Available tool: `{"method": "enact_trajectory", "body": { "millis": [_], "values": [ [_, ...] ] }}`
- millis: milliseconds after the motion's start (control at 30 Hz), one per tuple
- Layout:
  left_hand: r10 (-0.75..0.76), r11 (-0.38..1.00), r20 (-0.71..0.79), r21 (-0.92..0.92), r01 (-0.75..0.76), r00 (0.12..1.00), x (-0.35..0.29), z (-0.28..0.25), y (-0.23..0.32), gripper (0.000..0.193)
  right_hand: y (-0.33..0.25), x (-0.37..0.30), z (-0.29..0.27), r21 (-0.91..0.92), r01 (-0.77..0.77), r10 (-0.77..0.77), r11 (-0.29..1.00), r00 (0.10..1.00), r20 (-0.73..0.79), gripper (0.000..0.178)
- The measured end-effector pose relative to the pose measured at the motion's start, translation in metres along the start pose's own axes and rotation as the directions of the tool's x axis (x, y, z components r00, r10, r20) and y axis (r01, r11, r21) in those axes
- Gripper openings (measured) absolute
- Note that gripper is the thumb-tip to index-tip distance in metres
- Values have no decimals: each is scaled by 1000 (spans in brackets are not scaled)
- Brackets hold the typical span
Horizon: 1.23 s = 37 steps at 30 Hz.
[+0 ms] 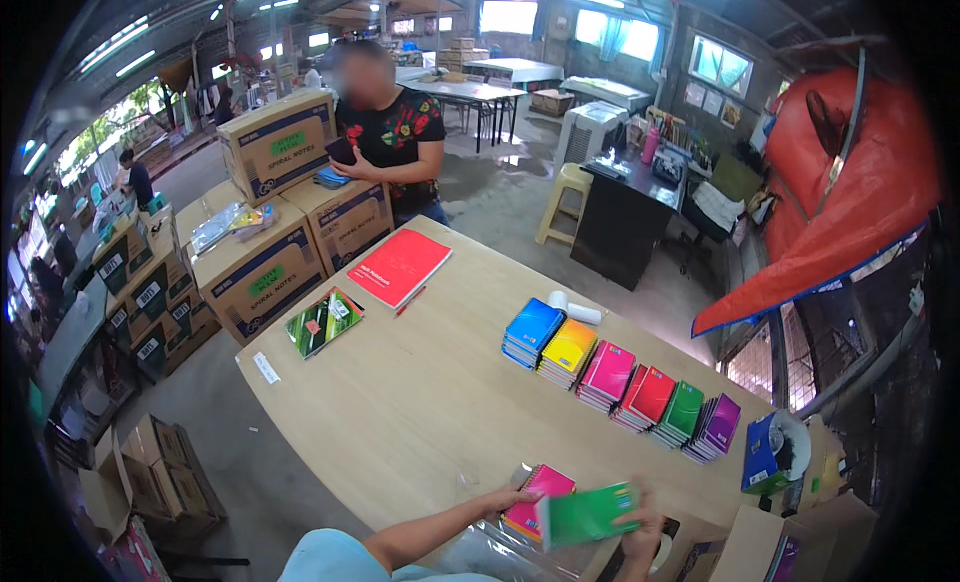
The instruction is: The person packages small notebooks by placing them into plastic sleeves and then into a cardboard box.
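Note:
Close to the table's near edge, my right hand grips a green spiral notebook by its right end; both are a little blurred. A pink spiral notebook lies partly under the green one. My left hand is closed on its left side, fingertips close to the green notebook's edge. Clear plastic is spread below my hands. Farther right stand neat stacks of small spiral notebooks: blue, yellow, pink, red, green and purple.
A large red notebook, a pencil and green-covered notebooks lie on the far left of the table. Cartons stand beyond, beside a person. Open boxes line the right side.

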<state>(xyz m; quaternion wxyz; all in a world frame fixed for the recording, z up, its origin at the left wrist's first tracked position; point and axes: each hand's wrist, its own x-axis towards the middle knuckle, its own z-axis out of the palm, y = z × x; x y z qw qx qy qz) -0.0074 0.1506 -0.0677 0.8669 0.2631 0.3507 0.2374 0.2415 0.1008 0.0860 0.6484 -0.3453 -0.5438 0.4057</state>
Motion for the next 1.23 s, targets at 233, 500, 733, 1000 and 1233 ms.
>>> {"method": "enact_trajectory", "body": {
  "millis": [233,500,733,1000,1233],
  "values": [
    [-82,989,108,134,67,991,12,-21,-20,73,83,-17,11,-16,-465,434,885,812,390,16],
    [-230,973,47,21,229,972,8,1,-3,68,93,-4,-8,-386,-303,437,871,837,330,35],
    [-132,962,10,243,126,991,-4,-24,-10,63,127,8,0,-454,-420,589,786,732,342,35],
    [-134,984,-68,105,141,989,2,0,4,49,109,59,-118,-498,-525,148,690,776,-613,24],
    [-43,999,-160,-20,40,986,-2,8,15,56,100,136,-232,-392,-797,-129,460,377,-917,30]
  ]
}}
